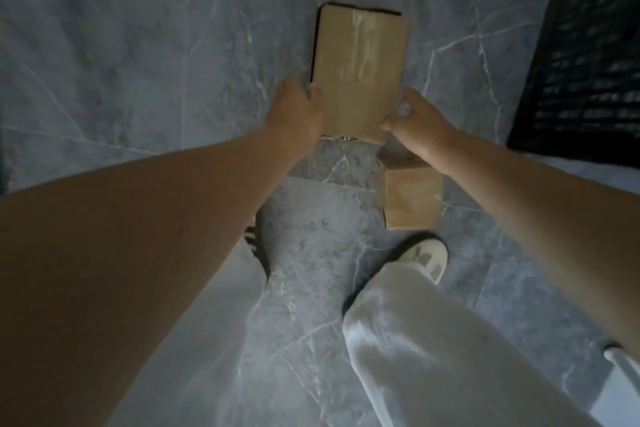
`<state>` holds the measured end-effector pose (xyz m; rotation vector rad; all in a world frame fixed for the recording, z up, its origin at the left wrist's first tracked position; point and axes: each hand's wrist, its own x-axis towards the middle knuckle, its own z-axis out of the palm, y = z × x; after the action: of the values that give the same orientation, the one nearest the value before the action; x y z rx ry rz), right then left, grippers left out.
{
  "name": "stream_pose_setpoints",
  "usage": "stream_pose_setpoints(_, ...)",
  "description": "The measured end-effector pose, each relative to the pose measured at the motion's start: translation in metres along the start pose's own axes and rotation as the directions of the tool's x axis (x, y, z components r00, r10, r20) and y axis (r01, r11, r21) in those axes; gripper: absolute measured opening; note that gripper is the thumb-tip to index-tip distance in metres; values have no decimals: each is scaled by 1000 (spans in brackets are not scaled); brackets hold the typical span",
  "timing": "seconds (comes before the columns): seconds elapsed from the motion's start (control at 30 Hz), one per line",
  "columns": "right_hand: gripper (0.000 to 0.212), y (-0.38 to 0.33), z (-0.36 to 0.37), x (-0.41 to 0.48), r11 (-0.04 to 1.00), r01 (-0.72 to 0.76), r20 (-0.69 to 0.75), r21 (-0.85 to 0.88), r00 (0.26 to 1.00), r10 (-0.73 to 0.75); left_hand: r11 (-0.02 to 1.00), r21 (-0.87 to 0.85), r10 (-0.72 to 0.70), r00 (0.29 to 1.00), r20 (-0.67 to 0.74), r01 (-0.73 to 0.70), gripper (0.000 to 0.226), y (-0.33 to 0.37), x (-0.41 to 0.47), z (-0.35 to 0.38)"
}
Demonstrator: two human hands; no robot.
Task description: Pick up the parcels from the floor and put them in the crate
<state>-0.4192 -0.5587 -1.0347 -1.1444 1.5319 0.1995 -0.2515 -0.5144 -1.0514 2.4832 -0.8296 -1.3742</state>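
- Grey marble floor (138, 45) lies under everything.
- Both the left hand (294, 107) and the right hand (420, 125) grip a big parcel (360, 73), fingers curled on its near edges.
- A small parcel (410, 198) lies on the floor just below the right fingers.
- A black crate (588, 62) stands off to their right.

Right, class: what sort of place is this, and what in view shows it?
Probably an indoor packing or storage spot: grey marble-patterned tiled floor, a large brown taped cardboard parcel, and a black slatted plastic crate at the right.

parcels (360, 73) tan | floor (138, 45) grey, white-veined | crate (585, 55) black | trousers (433, 357) white
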Motion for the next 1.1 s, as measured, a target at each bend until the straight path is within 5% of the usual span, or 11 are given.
stream_pose_setpoints(0.27,26,-22,1,32,883,-209,-1,421,973,231,928,-350,-92,988,123,130,43,10,-7,20)
stream_pose_setpoints(0.5,27,-95,-36,-53,939,-101,64,330,994,84,896,-422,-123,991,61,137,47,35,-81,-65)
stream_pose_setpoints(0.83,36,-297,-130,-255,878,215,-228,428,966,-126,876,-423,124,956,-266,-232,52,226,-236,-285)
stream_pose_setpoints(0.97,36,-381,-201,-365,756,307,-278,578,945,-171,807,-367,327,867,-375,-463,57,309,-331,-387)
stream_pose_setpoints(1.1,23,-455,-264,-475,589,443,-269,676,892,-363,673,-298,473,703,-530,-677,62,372,-428,-476)
